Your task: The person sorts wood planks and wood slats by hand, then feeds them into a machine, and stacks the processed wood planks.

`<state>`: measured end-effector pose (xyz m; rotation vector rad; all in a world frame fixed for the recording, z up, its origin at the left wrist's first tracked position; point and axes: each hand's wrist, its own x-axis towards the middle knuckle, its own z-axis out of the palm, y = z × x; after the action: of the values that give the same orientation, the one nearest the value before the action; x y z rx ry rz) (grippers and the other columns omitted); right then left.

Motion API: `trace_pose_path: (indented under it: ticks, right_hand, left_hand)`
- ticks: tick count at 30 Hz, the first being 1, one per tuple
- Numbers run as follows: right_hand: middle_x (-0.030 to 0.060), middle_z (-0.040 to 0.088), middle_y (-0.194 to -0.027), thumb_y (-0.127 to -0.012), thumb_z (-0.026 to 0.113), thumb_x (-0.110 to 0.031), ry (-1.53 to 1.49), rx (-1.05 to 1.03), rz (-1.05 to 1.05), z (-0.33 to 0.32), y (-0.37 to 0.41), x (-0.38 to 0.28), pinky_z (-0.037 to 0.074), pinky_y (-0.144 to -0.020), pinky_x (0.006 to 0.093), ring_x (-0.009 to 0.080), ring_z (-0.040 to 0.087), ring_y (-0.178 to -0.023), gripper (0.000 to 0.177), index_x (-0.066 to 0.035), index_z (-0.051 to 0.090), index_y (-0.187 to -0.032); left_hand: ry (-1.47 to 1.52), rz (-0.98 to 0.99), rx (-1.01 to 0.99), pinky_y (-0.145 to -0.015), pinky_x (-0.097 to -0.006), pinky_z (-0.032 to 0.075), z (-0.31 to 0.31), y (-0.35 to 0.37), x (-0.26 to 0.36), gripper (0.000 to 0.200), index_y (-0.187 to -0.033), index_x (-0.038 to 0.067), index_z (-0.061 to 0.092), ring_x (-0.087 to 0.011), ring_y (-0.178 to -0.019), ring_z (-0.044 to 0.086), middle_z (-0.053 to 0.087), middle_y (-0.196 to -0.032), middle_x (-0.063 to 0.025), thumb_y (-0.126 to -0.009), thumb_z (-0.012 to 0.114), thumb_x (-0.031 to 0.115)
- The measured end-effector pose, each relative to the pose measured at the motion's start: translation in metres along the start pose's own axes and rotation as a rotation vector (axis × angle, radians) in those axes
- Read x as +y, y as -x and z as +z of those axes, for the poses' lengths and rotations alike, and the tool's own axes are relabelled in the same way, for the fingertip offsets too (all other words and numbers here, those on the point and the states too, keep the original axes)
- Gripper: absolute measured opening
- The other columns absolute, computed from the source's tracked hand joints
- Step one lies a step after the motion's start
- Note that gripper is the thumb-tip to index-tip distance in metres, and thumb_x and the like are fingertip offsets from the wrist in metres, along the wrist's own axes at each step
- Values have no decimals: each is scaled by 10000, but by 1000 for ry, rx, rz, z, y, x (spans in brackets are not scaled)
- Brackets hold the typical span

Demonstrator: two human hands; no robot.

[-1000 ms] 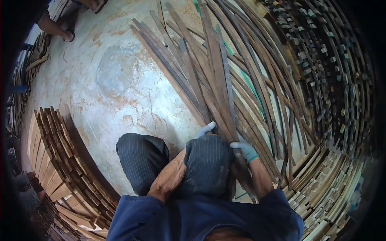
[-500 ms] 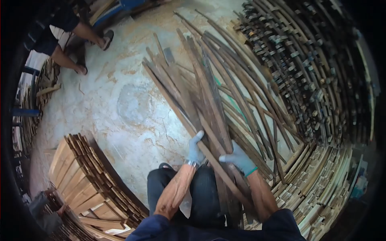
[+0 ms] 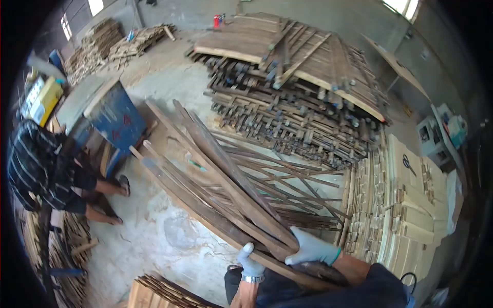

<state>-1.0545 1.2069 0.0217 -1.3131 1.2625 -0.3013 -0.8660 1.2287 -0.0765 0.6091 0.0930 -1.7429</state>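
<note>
1. Head view is showing, at far left, another person (image 3: 36,164) in a striped shirt crouching beside a blue bench (image 3: 115,120), taking no part in the lifting
2. Person's gloved left hand (image 3: 250,263) is gripping the bundle of strips (image 3: 221,205) from beneath with the thumb sticking up; its fingers are hiding under the wood, so I cannot tell how tightly they are closing
3. That bundle is slanting from the lap up-left towards the bench, its near end lifted; the gathering is looking done, the carrying not
4. Gloved right hand (image 3: 312,249) is pressing on top, fingers curling over the edge
5. Loose strips (image 3: 303,197) are lying on the floor before the dark slat stack (image 3: 292,118), so plenty seems to be remaining
6. Half a second ago both hands were spreading over strips lying flat; now they are clasping a raised bundle, and the view is tilting up
</note>
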Motion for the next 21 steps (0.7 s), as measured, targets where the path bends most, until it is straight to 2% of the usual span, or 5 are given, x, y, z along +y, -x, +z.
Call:
trace_pose_path:
  ticks: [5,7,9,15,21]
  right_hand:
    - [302,437,-1362,-577,855,-371,135,49,-103,-76,53,-87,342,-1075,337,319,441,-1279,1176,172,214,-1400]
    - [285,452,-1345,-586,839,-338,65,101,-263,-93,52,-82,350,-1072,340,306,440,-1273,1130,168,229,-1391]
    - [192,472,-1351,-582,856,-305,-40,103,-321,-108,55,-122,338,-1080,328,237,445,-1252,1091,102,269,-1406]
    - [127,520,-1295,-627,831,-182,-221,156,-447,-134,-11,-178,367,-1053,323,195,487,-1199,951,39,328,-1403]
    - [106,507,-1318,-618,828,-169,-391,273,-568,-143,-101,-245,346,-1064,317,184,467,-1222,912,26,376,-1386]
  left_hand:
    - [-102,108,-96,-1025,-484,441,124,17,6,749,-1380,64,411,-347,-1161,532,543,-1281,-150,-712,689,258]
    - [-81,89,-187,-1049,-482,420,166,15,14,748,-1384,55,403,-344,-1182,522,536,-1295,-153,-720,691,246]
    - [-102,108,-226,-1067,-481,399,202,6,28,717,-1382,43,398,-347,-1202,503,525,-1309,-149,-753,678,245]
    - [-240,148,-388,-1037,-450,422,283,-64,99,612,-1343,16,432,-326,-1164,529,550,-1265,-156,-803,633,223]
    - [-176,-67,-522,-973,-410,474,338,-160,184,369,-1188,22,564,-270,-1034,615,645,-1115,-117,-848,600,159]
